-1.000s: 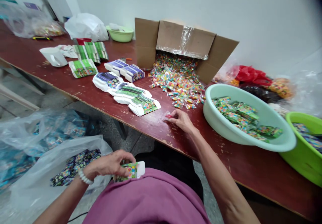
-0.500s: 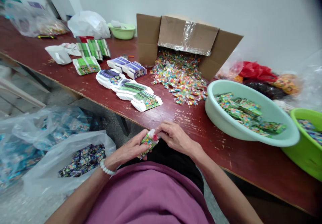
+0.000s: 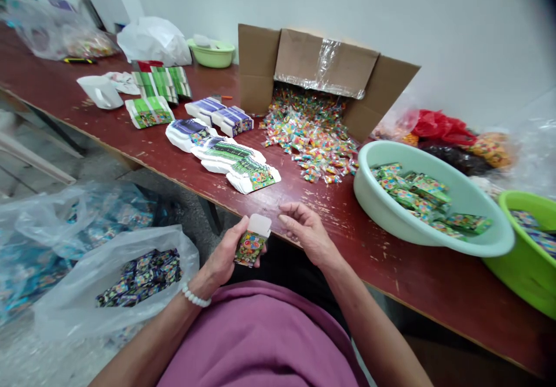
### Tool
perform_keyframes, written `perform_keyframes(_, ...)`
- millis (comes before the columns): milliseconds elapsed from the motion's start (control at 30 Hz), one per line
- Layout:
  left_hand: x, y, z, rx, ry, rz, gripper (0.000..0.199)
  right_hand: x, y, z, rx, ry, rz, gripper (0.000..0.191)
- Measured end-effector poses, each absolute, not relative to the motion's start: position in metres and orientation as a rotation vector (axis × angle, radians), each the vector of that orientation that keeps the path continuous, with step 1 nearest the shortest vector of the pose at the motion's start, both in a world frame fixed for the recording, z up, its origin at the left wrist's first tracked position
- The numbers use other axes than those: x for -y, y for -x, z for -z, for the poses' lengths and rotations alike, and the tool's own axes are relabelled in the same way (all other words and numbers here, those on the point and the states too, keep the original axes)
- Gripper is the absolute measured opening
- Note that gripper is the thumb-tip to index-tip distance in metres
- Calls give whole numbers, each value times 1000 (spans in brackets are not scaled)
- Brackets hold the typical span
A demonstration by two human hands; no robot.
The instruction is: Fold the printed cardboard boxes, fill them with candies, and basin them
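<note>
My left hand (image 3: 226, 254) holds a small green printed box (image 3: 251, 248) upright, its white top flap (image 3: 259, 225) raised. To the right of the box, my right hand (image 3: 306, 230) is off it, fingers apart and curved, with nothing seen between them. Flat printed cartons (image 3: 254, 174) lie fanned in a row on the red table (image 3: 330, 213) beyond my hands. Wrapped candies (image 3: 308, 138) spill out of a cardboard box (image 3: 325, 62) lying on its side.
A pale blue basin (image 3: 434, 239) of green packs and a green basin (image 3: 521, 277) stand at the right. Carton stacks (image 3: 150, 112), a white mug (image 3: 99, 92) and bags sit at the left. Below, an open plastic bag (image 3: 82, 311) holds dark packs.
My right hand has come away from the small box and moved right, its fingers parting. My left hand has turned the box, so its front and raised flap show more fully.
</note>
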State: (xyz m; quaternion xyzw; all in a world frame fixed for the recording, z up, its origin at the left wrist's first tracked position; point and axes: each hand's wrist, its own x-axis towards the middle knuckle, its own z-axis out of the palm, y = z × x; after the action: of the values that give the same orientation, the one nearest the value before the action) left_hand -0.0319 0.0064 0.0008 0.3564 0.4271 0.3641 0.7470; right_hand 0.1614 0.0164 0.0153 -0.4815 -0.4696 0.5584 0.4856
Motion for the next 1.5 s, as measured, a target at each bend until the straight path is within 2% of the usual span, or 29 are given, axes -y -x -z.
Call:
perform_keyframes(133, -3, 29, -1, -903, -828, -833, 49, -8, -155, -11, 1157, 1092, -1539, 41)
perform_keyframes(267, 0, 24, -3, -885, -875, -872, 36, -5, -143, -4, 1171, 1011, -1623, 37)
perform_keyframes(333, 0, 23, -4, -887, -800, -869, 36, -4, -139, -3, 1200, 1014, -1525, 29)
perform_keyframes(433, -3, 22, -5, -843, -574, -786, 44, -1, -138, -5, 1400, 1060, -1200, 20)
perform_keyframes(500, -7, 22, -6, -800, -443, -711, 48, 0, -141, -9, 1603, 1028, -1030, 20)
perform_keyframes(600, -10, 21, -6, -766, -368, -666, 42, 0, -146, -12, 1760, 962, -958, 21)
perform_keyframes(700, -10, 18, -7, -786, -399, -724, 37, -3, -146, -10, 1609, 1052, -1151, 18)
perform_keyframes(800, -8, 15, -8, -834, -464, -769, 47, -8, -143, -7, 1394, 1101, -1367, 19)
perform_keyframes(900, -5, 13, -7, -893, -523, -746, 59, -11, -141, -8, 1319, 1117, -1460, 23)
perform_keyframes(967, -5, 14, -5, -936, -550, -744, 60, -11, -142, -10, 1321, 1135, -1468, 25)
perform_keyframes(1200, -12, 15, -5, -867, -356, -763, 28, 2, -146, -11, 1748, 1021, -1045, 16)
perform_keyframes(1233, -14, 14, -5, -862, -310, -788, 24, 5, -144, -8, 1821, 1022, -960, 24)
perform_keyframes(1333, -16, 9, -5, -859, -230, -869, 21, 16, -134, 1, 2028, 1146, -644, 82)
perform_keyframes(1367, -16, 8, -5, -857, -231, -889, 22, 19, -130, 4, 2075, 1198, -543, 92)
perform_keyframes(1433, -15, 5, -7, -849, -279, -924, 24, 21, -125, 5, 2115, 1255, -396, 91)
perform_keyframes(1500, -14, 5, -9, -823, -371, -928, 31, 16, -130, -4, 2119, 1247, -283, 80)
